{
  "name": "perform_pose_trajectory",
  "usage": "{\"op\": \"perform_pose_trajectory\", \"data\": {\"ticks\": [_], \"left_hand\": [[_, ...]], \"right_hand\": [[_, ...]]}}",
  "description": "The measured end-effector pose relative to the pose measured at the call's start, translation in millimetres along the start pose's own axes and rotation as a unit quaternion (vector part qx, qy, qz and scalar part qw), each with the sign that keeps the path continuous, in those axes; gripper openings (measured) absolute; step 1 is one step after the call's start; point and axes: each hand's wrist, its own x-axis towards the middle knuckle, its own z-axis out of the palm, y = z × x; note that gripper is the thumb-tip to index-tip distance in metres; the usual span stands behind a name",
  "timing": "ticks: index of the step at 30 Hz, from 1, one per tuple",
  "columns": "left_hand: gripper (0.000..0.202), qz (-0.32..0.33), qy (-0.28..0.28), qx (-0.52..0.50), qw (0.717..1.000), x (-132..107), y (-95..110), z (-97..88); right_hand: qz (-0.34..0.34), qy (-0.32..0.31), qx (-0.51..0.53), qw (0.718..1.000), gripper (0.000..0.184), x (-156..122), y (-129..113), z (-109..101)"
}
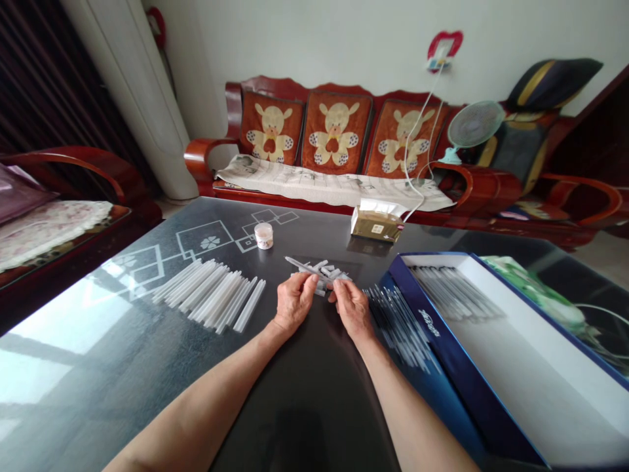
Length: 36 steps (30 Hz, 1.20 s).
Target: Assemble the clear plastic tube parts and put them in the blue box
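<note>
A white pen (299, 264), pointed at its far left end, slants between my two hands above the table. Fingers of my left hand (296, 300) are closed around its middle. My right hand (352, 307) pinches at the near right end; its fingertips partly cover that end, so any small piece there is hidden. Just behind the hands lies a pile of short white caps (339, 273). Several white pen barrels (211, 295) lie side by side left of my left hand. Thin dark-tipped pen refills (400, 324) are spread to the right of my right hand.
A blue box (455, 347) with a white inside stands at the right, holding a row of pens (457, 292). Farther back are a small white tub (264, 236) and a tissue pack (377, 223). A green plastic bag (535, 295) lies beyond the box.
</note>
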Motion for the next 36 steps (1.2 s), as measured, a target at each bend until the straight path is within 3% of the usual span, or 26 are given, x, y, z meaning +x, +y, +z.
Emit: {"op": "perform_pose_trajectory", "data": {"ticks": [2, 4, 10, 13, 17, 19, 22, 28, 36], "left_hand": [[0.037, -0.076, 0.009, -0.076, 0.994, 5, -2, -2.1], [0.036, -0.111, 0.014, -0.145, 0.983, 8, -4, -2.9], [0.04, -0.111, -0.017, -0.253, 0.961, 11, -4, 2.0], [0.039, -0.124, -0.009, -0.27, 0.955, 13, -4, 2.6], [0.03, -0.105, 0.064, -0.151, 0.981, 17, -12, -1.0], [0.026, -0.078, 0.107, -0.056, 0.99, 17, -17, -3.3], [0.024, -0.037, 0.13, 0.022, 0.991, 16, -22, -5.7], [0.024, 0.014, 0.134, 0.07, 0.988, 15, -23, -5.6], [0.025, 0.039, 0.114, 0.103, 0.987, 14, -23, -3.6]], "right_hand": [[-0.005, -0.036, 0.012, 0.999, 0.029, -1, -6, 1], [-0.038, -0.068, 0.003, 0.997, 0.02, -2, -10, 3], [-0.12, -0.141, -0.017, 0.983, 0.012, -5, -17, 6], [-0.112, -0.118, -0.018, 0.987, 0.017, -5, -15, 3], [-0.061, 0.05, -0.04, 0.996, 0.019, 0, 0, 2], [-0.067, 0.067, -0.06, 0.994, 0.017, 2, 5, 3], [-0.119, -0.008, -0.086, 0.989, 0.016, -1, 2, 5], [-0.193, -0.174, -0.153, 0.954, 0.014, -15, -18, 12], [-0.219, -0.195, -0.202, 0.934, 0.01, -19, -17, 16]]}}
